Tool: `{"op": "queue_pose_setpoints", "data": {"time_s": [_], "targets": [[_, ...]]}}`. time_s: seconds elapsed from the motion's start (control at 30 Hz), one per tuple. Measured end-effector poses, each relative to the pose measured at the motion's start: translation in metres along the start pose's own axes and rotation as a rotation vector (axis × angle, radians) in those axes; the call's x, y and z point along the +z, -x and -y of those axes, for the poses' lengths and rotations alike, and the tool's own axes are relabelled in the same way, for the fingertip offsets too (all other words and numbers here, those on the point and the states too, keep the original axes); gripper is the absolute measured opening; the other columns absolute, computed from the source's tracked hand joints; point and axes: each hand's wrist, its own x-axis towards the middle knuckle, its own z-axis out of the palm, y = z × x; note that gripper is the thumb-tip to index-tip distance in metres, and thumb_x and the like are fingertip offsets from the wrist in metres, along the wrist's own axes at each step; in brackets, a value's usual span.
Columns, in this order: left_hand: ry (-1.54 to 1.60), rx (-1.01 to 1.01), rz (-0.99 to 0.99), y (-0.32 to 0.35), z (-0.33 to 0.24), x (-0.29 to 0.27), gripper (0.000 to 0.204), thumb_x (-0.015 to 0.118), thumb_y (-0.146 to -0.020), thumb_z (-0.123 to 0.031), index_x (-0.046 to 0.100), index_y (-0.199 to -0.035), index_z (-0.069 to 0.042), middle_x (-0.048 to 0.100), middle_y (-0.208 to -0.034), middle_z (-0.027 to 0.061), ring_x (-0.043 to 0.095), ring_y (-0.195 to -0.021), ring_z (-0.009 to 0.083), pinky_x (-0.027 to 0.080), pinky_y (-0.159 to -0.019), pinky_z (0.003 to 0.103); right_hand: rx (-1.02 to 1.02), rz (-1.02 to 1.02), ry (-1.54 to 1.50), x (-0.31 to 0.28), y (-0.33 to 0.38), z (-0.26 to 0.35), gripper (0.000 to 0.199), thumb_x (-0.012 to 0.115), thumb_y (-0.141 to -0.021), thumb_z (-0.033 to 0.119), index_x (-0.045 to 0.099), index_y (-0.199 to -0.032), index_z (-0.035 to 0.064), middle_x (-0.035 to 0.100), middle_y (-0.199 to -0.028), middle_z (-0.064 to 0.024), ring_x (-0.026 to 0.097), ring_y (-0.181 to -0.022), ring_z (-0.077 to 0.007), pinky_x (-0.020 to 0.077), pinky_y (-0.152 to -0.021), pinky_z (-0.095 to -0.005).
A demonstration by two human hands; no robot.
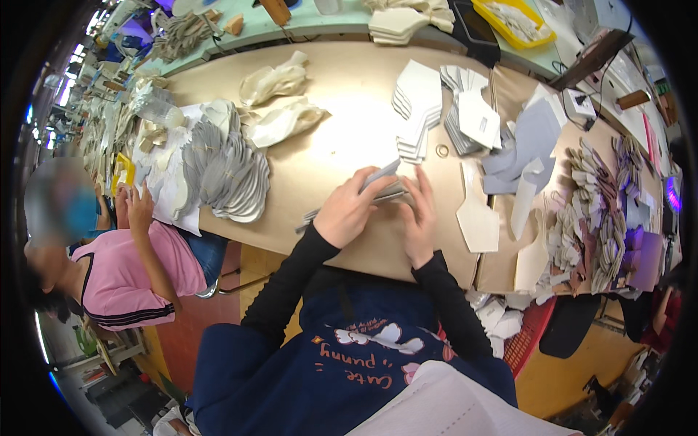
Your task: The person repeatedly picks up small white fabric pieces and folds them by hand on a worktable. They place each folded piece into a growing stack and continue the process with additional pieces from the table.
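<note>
Over the front middle of the table, my left hand (350,207) grips a small stack of grey flat cut pieces (391,192), fingers closed over its top. The stack's other end sticks out to the left of that wrist. My right hand (416,221) closes on the stack's right end, its fingers bent against the edges; the thumb is partly hidden. Right of it lie a cream cut piece (477,216) and a curled pale strip (525,200). Beyond my hands stand a stack of white angular pieces (418,102) and a second white stack (478,120).
Fanned grey pieces (225,174) and crumpled cream bundles (280,120) lie at left. Grey-blue sheets (527,138) and many small bundles (589,196) cover the right. A small ring (442,151) sits mid-table. A co-worker in pink (138,269) works at left; a red crate (529,338) stands below.
</note>
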Motion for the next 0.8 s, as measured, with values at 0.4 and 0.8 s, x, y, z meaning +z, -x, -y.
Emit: {"op": "queue_pose_setpoints", "data": {"time_s": [0.4, 0.8], "targets": [[-0.114, -0.08, -0.048, -0.002, 0.008, 0.008, 0.062, 0.072, -0.075, -0.003, 0.057, -0.134, -0.016, 0.06, -0.125, 0.009, 0.06, -0.114, 0.0318, 0.047, -0.099, 0.043, 0.169, 0.047, -0.127, 0.01, -0.013, 0.015, 0.056, 0.064, -0.099, 0.019, 0.044, -0.147, -0.0022, 0.055, -0.139, -0.0166, 0.054, -0.127, -0.0267, 0.0423, -0.108, -0.0375], [-0.298, -0.207, 0.045, 0.019, 0.022, -0.012, 0.086, 0.078, -0.077, -0.015, 0.039, -0.153, -0.013, 0.052, -0.136, 0.0168, 0.05, -0.127, 0.0352, 0.039, -0.11, 0.05, 0.225, 0.081, -0.502, 0.016, -0.016, 0.017, 0.035, 0.054, -0.1, 0.011, 0.055, -0.133, -0.0002, 0.059, -0.132, -0.0108, 0.052, -0.124, -0.0185, 0.0391, -0.107, -0.033]]}}
